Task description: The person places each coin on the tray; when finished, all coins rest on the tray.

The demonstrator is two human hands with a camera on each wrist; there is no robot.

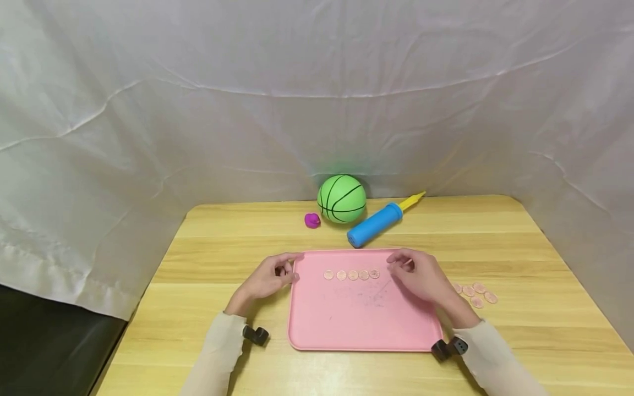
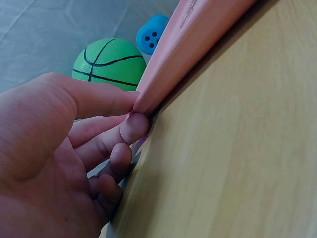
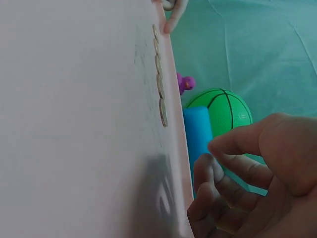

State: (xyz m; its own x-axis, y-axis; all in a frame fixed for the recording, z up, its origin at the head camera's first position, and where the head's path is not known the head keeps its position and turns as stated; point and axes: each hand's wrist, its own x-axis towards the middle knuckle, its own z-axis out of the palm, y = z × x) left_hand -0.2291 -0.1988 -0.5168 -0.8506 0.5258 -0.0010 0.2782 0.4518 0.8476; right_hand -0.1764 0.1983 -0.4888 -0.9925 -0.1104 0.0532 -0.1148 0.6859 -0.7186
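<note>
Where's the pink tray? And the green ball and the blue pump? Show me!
Pink tray (image 1: 354, 322): head view, on its bare flat middle.
Green ball (image 1: 342, 199): head view, on the middle of its front.
Blue pump (image 1: 377, 224): head view, on its blue body.

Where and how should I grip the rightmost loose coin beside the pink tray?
Probably pinch the coin by its rim, the right hand coming from above: it lies flat on the wooden tabletop, its right edge facing away from the other loose coins.
</note>
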